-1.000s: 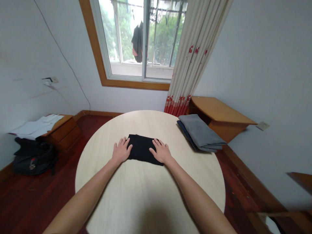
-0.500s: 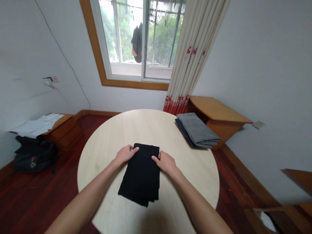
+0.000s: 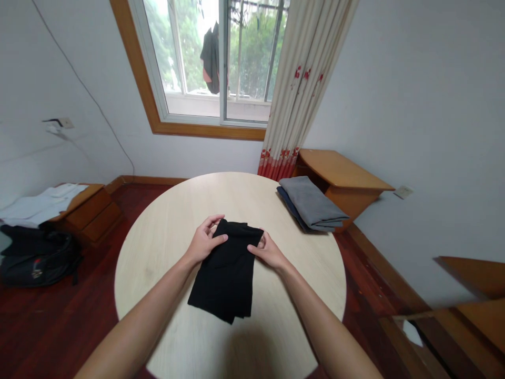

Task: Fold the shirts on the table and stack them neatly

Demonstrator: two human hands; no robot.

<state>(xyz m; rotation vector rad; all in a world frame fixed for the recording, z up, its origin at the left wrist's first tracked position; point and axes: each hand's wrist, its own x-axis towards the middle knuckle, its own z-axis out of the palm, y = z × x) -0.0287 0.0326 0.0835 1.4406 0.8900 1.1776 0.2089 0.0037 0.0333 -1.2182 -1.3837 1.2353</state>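
A folded black cloth (image 3: 226, 273) lies at the middle of the round pale table (image 3: 158, 237), its far end lifted a little and its near edge uneven. My left hand (image 3: 205, 239) grips its far left corner, thumb on top and fingers behind the edge. At the far right corner, my right hand (image 3: 270, 250) pinches the cloth, with the thumb on top and the other fingers partly hidden behind it.
Folded grey cloth (image 3: 313, 202) rests on dark blue cloth (image 3: 292, 208) at the table's back right edge. Behind it stands a wooden desk (image 3: 343, 168). To the left are a drawer cabinet (image 3: 92, 210) with papers and a black bag (image 3: 43, 258) on the floor.
The view has shifted slightly. The far edge of the black cloth has risen and bent between my hands, and my left fingers have moved around behind its corner.
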